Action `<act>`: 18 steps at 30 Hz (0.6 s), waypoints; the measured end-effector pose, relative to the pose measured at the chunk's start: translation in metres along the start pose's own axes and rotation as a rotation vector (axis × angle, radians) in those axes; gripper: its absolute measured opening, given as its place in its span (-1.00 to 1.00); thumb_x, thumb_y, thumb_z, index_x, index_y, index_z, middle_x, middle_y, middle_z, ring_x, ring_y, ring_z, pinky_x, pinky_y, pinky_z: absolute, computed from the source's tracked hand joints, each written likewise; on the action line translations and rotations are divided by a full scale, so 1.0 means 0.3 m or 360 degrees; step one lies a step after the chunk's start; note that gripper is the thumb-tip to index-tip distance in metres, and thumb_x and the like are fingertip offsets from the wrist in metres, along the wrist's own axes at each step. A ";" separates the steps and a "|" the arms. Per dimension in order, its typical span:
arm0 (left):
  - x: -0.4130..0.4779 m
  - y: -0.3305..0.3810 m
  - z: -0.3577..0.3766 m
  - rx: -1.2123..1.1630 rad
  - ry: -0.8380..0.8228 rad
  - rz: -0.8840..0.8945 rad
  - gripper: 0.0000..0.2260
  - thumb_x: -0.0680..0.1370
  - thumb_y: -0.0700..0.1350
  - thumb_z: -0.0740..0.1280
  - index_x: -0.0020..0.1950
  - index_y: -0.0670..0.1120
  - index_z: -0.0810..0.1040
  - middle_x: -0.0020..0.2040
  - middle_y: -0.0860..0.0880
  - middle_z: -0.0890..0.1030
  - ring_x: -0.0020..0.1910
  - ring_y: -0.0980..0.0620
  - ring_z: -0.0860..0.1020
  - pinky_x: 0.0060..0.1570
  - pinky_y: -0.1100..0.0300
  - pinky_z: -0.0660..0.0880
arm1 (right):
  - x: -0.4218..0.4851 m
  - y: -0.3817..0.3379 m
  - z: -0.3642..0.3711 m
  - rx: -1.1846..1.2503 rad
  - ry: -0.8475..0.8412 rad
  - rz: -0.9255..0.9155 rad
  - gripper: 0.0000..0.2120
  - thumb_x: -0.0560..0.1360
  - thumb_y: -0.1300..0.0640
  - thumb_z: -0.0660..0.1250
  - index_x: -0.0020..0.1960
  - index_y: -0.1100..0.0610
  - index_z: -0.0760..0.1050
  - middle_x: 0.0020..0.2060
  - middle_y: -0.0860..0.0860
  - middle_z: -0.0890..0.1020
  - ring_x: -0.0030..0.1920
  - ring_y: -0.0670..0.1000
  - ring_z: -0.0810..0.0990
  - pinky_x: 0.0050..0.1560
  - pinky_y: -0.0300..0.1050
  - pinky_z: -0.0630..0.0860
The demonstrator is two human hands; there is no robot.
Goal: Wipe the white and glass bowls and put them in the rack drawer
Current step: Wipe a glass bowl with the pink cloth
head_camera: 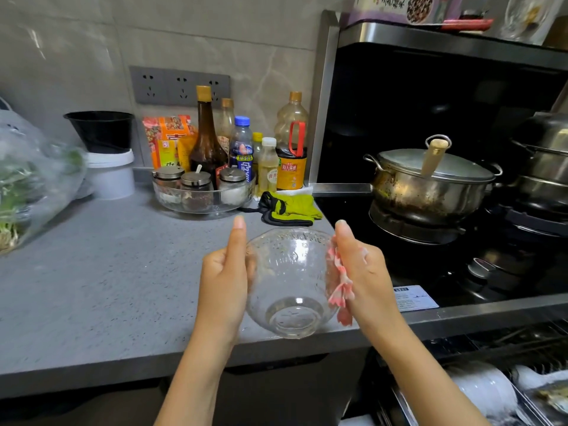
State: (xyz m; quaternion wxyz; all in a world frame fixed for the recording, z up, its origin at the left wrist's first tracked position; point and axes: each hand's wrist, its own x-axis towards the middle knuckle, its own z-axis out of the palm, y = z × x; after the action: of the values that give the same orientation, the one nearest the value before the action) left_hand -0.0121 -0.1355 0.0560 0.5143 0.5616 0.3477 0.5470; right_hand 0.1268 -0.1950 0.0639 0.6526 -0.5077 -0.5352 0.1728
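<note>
Observation: you held the glass bowl (289,281) off the counter (107,272), just above its front edge. The bowl was tipped so its base faced you and its mouth pointed away.

Left hand (222,281): it was clamped on the bowl's left wall with the thumb straight up along the rim. The fingers wrapped behind the bowl and showed faintly through the glass. I judged this to be the steadying grip that braced the bowl against the wiping pressure.

Right hand (365,272): it gripped a pink cloth (339,290) against the bowl's right outer wall, and the loose end hung below the palm. Its fingers were hidden behind the cloth and the bowl.

Placement: tipping the bowl exposed its outside and base to the cloth, so the wiping of the glass bowl appeared to be in hand and not finished.

Destination: the rack drawer (507,336) stood open at your lower right, below the stove. White bowls (482,388) already lay in it, which suggested that part of the job was done.

Risk: wet glass held only by side pressure could slip.
</note>
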 end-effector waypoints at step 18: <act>-0.010 -0.043 0.009 -0.0789 -0.0622 -0.0528 -0.33 0.35 -0.04 0.38 0.36 0.42 0.26 0.45 -0.04 0.30 0.08 -0.06 0.64 -0.12 -0.05 0.60 | -0.024 0.066 -0.014 -0.0582 -0.0232 -0.0727 -0.55 0.63 -0.17 0.00 -0.40 -0.11 0.32 -0.55 -0.24 0.40 -0.46 -0.22 0.46 -0.38 -0.19 0.43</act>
State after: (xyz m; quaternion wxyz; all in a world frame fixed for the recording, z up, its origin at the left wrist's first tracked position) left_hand -0.0077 -0.1359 0.0432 0.7736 0.4496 0.1858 0.4061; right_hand 0.1340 -0.1941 0.0436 0.5321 -0.4696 -0.7033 -0.0416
